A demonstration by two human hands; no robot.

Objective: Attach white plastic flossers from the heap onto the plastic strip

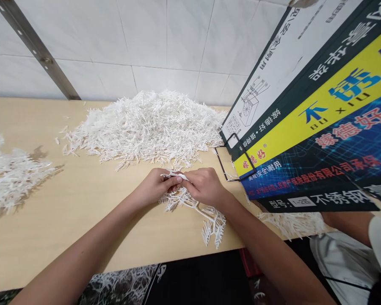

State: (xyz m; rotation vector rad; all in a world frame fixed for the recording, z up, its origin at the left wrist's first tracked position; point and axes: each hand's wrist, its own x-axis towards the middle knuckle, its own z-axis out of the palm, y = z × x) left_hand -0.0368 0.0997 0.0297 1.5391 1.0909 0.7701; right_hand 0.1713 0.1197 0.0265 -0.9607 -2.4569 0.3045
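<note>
My left hand (155, 185) and my right hand (205, 185) meet over the front middle of a wooden table (66, 203). Both are closed in a pinch on a white plastic sprue (206, 216) with many small comb-like parts branching off it. The sprue trails from under my right hand toward the table's front edge. A big heap of loose white plastic pieces (149, 127) lies just behind my hands, against the tiled wall.
A smaller pile of white sprues (9, 178) sits at the left edge. A large printed cardboard box (320, 110) leans over the table's right side, with a black wire handle (230, 159). Another person's arm (352, 226) shows at the lower right. More sprues (123, 284) lie below the table.
</note>
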